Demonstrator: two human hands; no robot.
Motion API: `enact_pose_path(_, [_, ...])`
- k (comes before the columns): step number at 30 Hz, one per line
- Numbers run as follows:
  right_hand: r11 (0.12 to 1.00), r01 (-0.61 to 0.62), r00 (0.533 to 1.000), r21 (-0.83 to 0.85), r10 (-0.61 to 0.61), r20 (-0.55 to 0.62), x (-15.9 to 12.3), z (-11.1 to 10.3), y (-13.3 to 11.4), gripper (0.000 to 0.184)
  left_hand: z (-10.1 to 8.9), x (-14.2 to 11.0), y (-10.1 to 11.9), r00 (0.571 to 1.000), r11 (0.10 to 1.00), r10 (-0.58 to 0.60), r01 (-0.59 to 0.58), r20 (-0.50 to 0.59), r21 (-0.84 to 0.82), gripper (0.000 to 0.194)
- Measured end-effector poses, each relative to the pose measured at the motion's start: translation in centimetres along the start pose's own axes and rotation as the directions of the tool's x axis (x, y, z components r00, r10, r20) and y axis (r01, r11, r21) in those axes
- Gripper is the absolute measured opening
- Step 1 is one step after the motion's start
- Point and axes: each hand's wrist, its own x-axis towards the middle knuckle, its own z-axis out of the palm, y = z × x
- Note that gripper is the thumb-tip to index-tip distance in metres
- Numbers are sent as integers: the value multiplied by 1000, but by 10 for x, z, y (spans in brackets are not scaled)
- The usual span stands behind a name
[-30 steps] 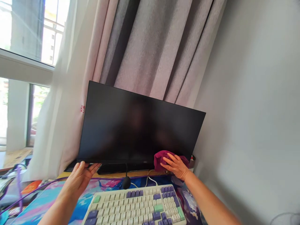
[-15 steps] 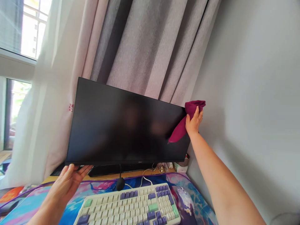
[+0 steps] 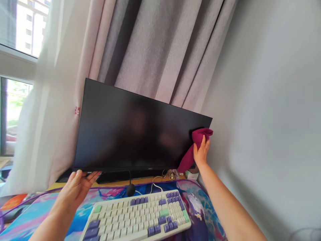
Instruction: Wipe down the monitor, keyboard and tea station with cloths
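Observation:
A black computer monitor stands tilted at the back of the desk, its screen dark with dim reflections. My left hand grips its lower left corner, thumb in front and fingers reaching under the bottom edge. At the right side of the screen, my right hand is closed on a magenta cloth and presses it against the screen near the right edge. One end of the cloth hangs down to the left, over the bottom edge of the monitor.
A cream and purple keyboard lies on a colourful desk mat, with a white mouse to its right. A small black microphone and tangled cables are below the monitor. Grey curtains and a wall stand behind.
My right hand has slid the cloth down along the right edge of the screen, uncovering the upper right corner. My left hand keeps its hold on the lower left corner.

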Motion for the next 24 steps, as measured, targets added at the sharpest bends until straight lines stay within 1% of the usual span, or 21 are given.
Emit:
enact_pose_path(2, [999,-48,997,12,47,53,-38,4,6,74,0,0,0,1000,1000,3,-3,4,-10,68])
enact_pose_path(5, [996,-77,992,41,73,100,-88,11,14,73,2,-2,1,1000,1000,7,-7,10,-18,66])
enact_pose_path(7, [994,-82,990,65,74,123,-114,13,18,70,3,-3,1,1000,1000,16,-16,15,-15,65])
enact_pose_path(10, [988,-110,984,105,93,154,-143,14,23,67,4,-6,2,1000,1000,18,-18,20,-2,62])
enact_pose_path(13, [979,-145,978,145,119,171,-161,15,24,67,5,-7,3,1000,1000,13,-14,21,5,59])
enact_pose_path(16, [970,-182,974,165,155,164,-173,19,22,68,7,-8,4,1000,1000,23,-23,17,8,53])
enact_pose_path(21, [958,-222,972,184,201,125,-187,28,15,69,7,-9,4,1000,1000,17,-17,2,-1,47])
enact_pose_path(24, [957,-222,970,187,196,144,-193,27,12,67,7,-10,5,1000,1000,19,-18,11,-19,40])
